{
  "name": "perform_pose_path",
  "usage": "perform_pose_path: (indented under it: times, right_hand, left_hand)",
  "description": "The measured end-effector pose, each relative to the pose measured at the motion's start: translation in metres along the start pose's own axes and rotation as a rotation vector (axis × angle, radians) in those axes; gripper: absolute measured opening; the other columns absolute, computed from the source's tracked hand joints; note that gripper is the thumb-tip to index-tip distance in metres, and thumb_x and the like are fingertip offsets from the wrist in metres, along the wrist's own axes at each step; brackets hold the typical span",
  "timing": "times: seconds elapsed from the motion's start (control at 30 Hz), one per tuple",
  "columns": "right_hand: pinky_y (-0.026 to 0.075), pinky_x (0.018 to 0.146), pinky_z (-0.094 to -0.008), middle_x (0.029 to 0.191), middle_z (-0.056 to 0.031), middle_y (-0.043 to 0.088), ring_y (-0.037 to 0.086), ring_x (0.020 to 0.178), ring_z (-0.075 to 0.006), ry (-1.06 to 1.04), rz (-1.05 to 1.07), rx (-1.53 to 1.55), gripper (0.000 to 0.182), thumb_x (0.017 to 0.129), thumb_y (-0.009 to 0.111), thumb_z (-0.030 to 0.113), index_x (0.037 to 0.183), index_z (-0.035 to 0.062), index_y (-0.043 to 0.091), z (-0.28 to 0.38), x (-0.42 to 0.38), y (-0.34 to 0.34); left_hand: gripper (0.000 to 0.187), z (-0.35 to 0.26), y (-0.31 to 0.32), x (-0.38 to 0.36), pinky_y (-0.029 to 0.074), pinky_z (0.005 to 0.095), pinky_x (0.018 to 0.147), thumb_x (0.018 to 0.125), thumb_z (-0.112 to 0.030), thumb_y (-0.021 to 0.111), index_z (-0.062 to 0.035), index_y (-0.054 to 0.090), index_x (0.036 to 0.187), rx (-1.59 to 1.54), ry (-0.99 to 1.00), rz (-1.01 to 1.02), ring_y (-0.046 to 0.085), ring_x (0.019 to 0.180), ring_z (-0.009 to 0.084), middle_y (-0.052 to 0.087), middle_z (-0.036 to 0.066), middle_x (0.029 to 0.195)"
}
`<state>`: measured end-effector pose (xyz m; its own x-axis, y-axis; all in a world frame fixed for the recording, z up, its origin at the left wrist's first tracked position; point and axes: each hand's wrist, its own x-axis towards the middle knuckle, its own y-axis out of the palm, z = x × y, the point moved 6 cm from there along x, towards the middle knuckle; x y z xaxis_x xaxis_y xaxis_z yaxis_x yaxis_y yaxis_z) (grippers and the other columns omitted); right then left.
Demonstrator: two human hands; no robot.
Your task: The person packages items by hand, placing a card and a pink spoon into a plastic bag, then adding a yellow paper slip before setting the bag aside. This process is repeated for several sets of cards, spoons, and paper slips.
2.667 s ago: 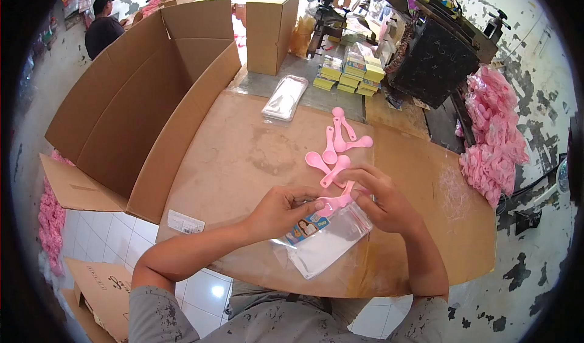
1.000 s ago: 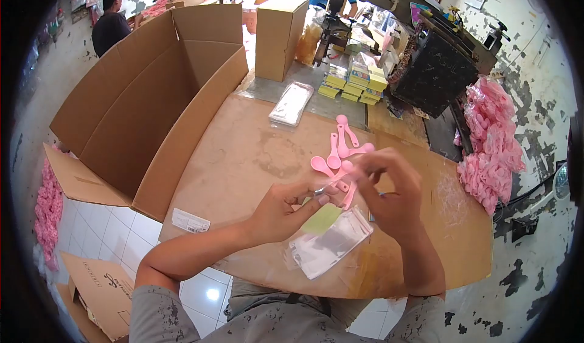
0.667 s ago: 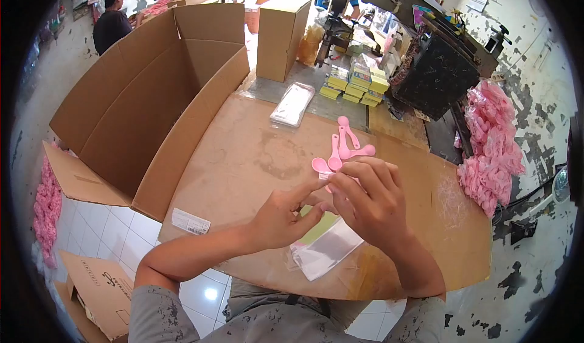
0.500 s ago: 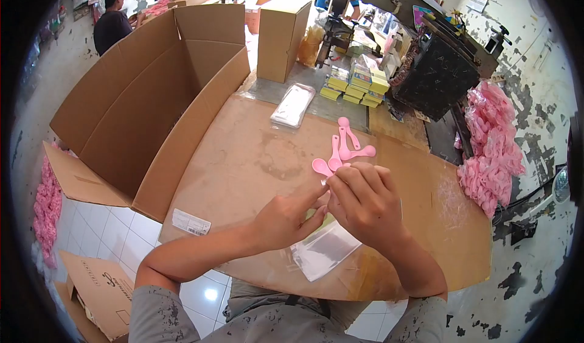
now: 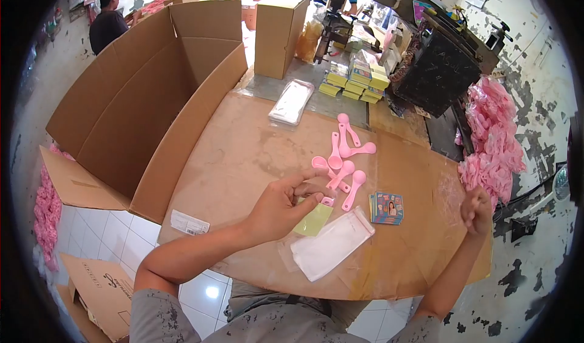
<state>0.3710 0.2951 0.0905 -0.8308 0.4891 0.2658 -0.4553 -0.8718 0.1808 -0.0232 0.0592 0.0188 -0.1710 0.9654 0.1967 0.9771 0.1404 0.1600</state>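
My left hand [image 5: 285, 204] is closed, thumb and forefinger pinching the top of a small clear bag with a yellow-green card [image 5: 312, 217] in it. A bit of pink shows at the bag's upper edge. Just beyond these fingers lie several pink measuring spoons [image 5: 344, 149], loosely heaped. Below the hand is a stack of clear plastic bags [image 5: 331, 248], flat on the cardboard top. Out to the right, my right hand [image 5: 476, 212] has curled fingers, over the table's right edge by the pink bundle; whatever is in them is hidden. Printed cards [image 5: 387, 208] sit between both hands.
A large open carton [image 5: 182, 142] stands at the left. Farther back are another pack of clear bags [image 5: 292, 102], an upright box [image 5: 280, 35], stacked yellow-edged cards [image 5: 356, 82] and a dark machine [image 5: 435, 69]. Pink bundles [image 5: 491, 142] hang at right. Another person [image 5: 109, 23] is far left.
My right hand has left my left hand and swung far right, uncovering more spoons and the printed cards. My left hand keeps the small bag in nearly the same place.
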Motion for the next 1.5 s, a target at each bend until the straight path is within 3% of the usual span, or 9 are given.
perform_pose_path:
  times: [0.1, 0.17, 0.23, 0.3, 0.4, 0.6, 0.9, 1.23, 1.5]
  right_hand:
    - [0.056, 0.086, -0.0358, 0.102, -0.0115, 0.071, 0.071, 0.102, -0.0287, 0.348, -0.744, -1.242, 0.031, 0.093, 0.055, -0.007, 0.123, -0.0016, 0.062, -0.014, -0.067, -0.098]
    - [0.047, 0.104, -0.0393, 0.121, -0.0141, 0.066, 0.061, 0.123, -0.0312, 0.36, -0.774, -1.984, 0.046, 0.09, 0.058, -0.009, 0.135, 0.0015, 0.056, -0.027, -0.1, -0.103]
    - [0.043, 0.112, -0.0411, 0.129, -0.0158, 0.063, 0.056, 0.132, -0.0327, 0.286, -0.8, -2.318, 0.053, 0.088, 0.06, -0.009, 0.139, 0.0031, 0.055, -0.024, -0.104, -0.088]
    - [0.043, 0.11, -0.0413, 0.128, -0.0166, 0.063, 0.056, 0.129, -0.033, 0.154, -0.871, -2.23, 0.048, 0.087, 0.062, -0.008, 0.133, 0.0033, 0.06, -0.006, -0.067, -0.022]
    - [0.045, 0.104, -0.0412, 0.121, -0.0172, 0.065, 0.06, 0.119, -0.0329, -0.034, -0.662, -1.6, 0.03, 0.087, 0.065, -0.004, 0.117, 0.0009, 0.069, -0.017, -0.011, 0.036]
    - [0.054, 0.076, -0.0332, 0.099, -0.0096, 0.071, 0.068, 0.087, -0.0189, -0.075, 0.0, -0.967, 0.027, 0.091, 0.076, 0.014, 0.114, 0.001, 0.069, -0.095, 0.092, 0.188]
    - [0.052, 0.075, -0.023, 0.097, -0.0008, 0.07, 0.063, 0.086, -0.0047, 0.332, 0.025, -0.198, 0.017, 0.097, 0.072, 0.007, 0.111, -0.0025, 0.069, -0.167, 0.12, 0.2]
    - [0.054, 0.077, -0.0258, 0.102, -0.0054, 0.07, 0.067, 0.089, -0.01, 0.201, -0.076, -0.222, 0.014, 0.096, 0.071, 0.003, 0.108, -0.0044, 0.07, -0.152, 0.122, 0.187]
    - [0.053, 0.08, -0.0262, 0.105, -0.0034, 0.068, 0.063, 0.092, -0.0095, 0.052, -0.005, -0.383, 0.012, 0.095, 0.071, 0.001, 0.107, -0.0001, 0.074, -0.147, 0.119, 0.174]
  left_hand:
    - [0.038, 0.001, 0.001, 0.0, 0.054, 0.0243, 0.083, 0.107, -0.007, 0.056, 0.0046, 0.053, 0.143, -0.007, -0.015, 0.002, 0.069, 0.111, 0.0143, 0.073, 0.01, 0.119]
    - [0.035, 0.004, -0.001, 0.001, 0.055, 0.0247, 0.085, 0.108, -0.011, 0.055, 0.004, 0.057, 0.14, 0.008, -0.04, -0.014, 0.069, 0.109, 0.0135, 0.073, 0.01, 0.118]
    - [0.033, 0.016, -0.004, 0.004, 0.056, 0.0258, 0.086, 0.109, -0.014, 0.054, 0.0031, 0.061, 0.136, 0.002, -0.058, -0.046, 0.068, 0.108, 0.0127, 0.073, 0.009, 0.118]
    - [0.031, 0.021, -0.006, 0.006, 0.056, 0.0266, 0.087, 0.11, -0.015, 0.053, 0.0021, 0.063, 0.133, 0.002, -0.072, -0.05, 0.068, 0.107, 0.0121, 0.073, 0.008, 0.117]
    - [0.031, 0.026, -0.002, 0.01, 0.056, 0.0277, 0.089, 0.11, -0.016, 0.052, 0.0013, 0.065, 0.132, -0.013, -0.049, -0.017, 0.068, 0.108, 0.0127, 0.073, 0.007, 0.117]
    - [0.03, 0.03, 0.003, 0.01, 0.055, 0.0287, 0.094, 0.11, -0.016, 0.052, 0.0011, 0.066, 0.131, -0.077, -0.041, 0.015, 0.068, 0.111, 0.0144, 0.071, 0.007, 0.121]
    - [0.029, 0.051, -0.004, 0.01, 0.056, 0.0341, 0.1, 0.11, -0.014, 0.05, 0.001, 0.063, 0.131, -0.02, -0.046, 0.055, 0.065, 0.12, 0.0186, 0.065, 0.01, 0.134]
    - [0.023, 0.034, -0.003, 0.007, 0.061, 0.0308, 0.09, 0.103, -0.004, 0.063, 0.0047, 0.068, 0.123, 0.018, -0.13, -0.026, 0.071, 0.102, 0.016, 0.073, 0.013, 0.115]
    - [0.02, 0.012, -0.015, 0.009, 0.062, 0.0292, 0.081, 0.095, 0.004, 0.069, 0.0013, 0.074, 0.115, 0.359, 0.194, -0.008, 0.074, 0.093, 0.0144, 0.077, 0.011, 0.106]
